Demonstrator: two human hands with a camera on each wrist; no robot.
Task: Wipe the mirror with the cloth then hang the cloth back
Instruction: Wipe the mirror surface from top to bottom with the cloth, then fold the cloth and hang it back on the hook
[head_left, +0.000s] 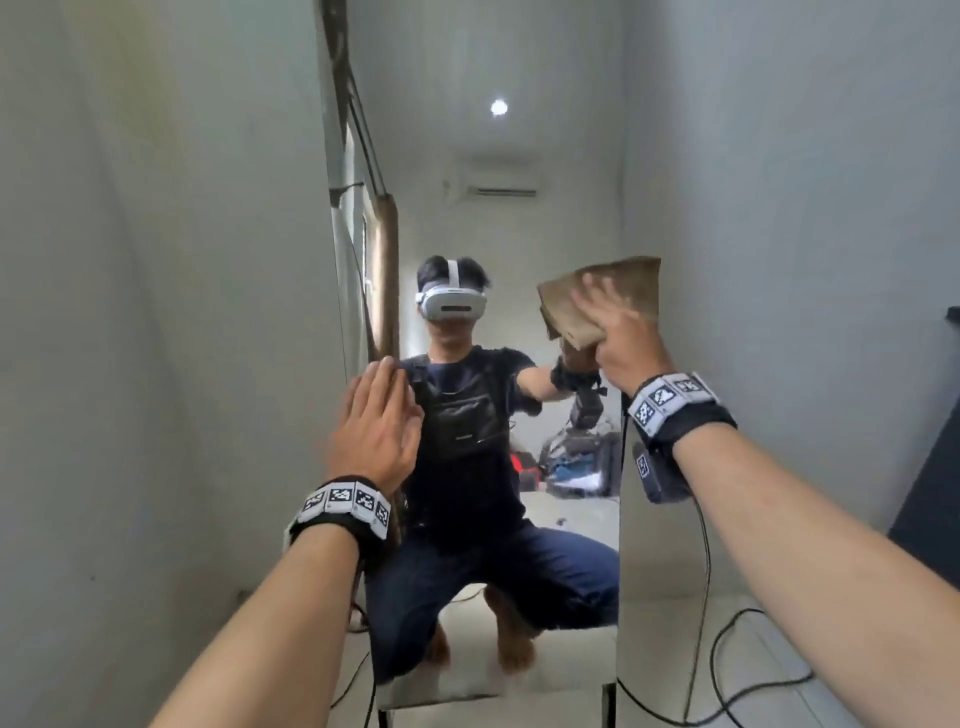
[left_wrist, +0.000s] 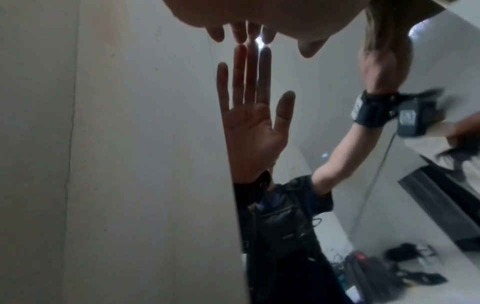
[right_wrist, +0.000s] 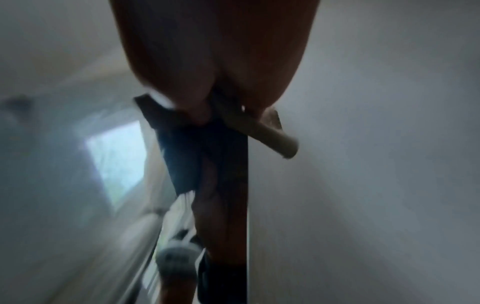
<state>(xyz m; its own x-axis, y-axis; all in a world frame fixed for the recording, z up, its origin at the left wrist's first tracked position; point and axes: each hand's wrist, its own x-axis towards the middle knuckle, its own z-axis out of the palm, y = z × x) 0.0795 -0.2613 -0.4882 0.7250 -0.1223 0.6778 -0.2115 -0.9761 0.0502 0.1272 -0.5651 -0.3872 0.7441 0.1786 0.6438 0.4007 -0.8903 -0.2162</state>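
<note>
A tall frameless mirror leans against a pale wall and reflects me crouching. My right hand holds a folded brown cloth against the glass at the mirror's right edge, about head height. Its fingers lie across the cloth. In the blurred right wrist view a fold of the cloth sticks out between thumb and fingers of the right hand. My left hand is flat, fingers straight, against the mirror's left edge. In the left wrist view its fingertips meet their reflection on the mirror.
Pale walls close in on both sides of the mirror. Black cables trail over the tiled floor at the lower right. A dark flat object stands at the right edge. The mirror reflects bags and gear on the floor behind me.
</note>
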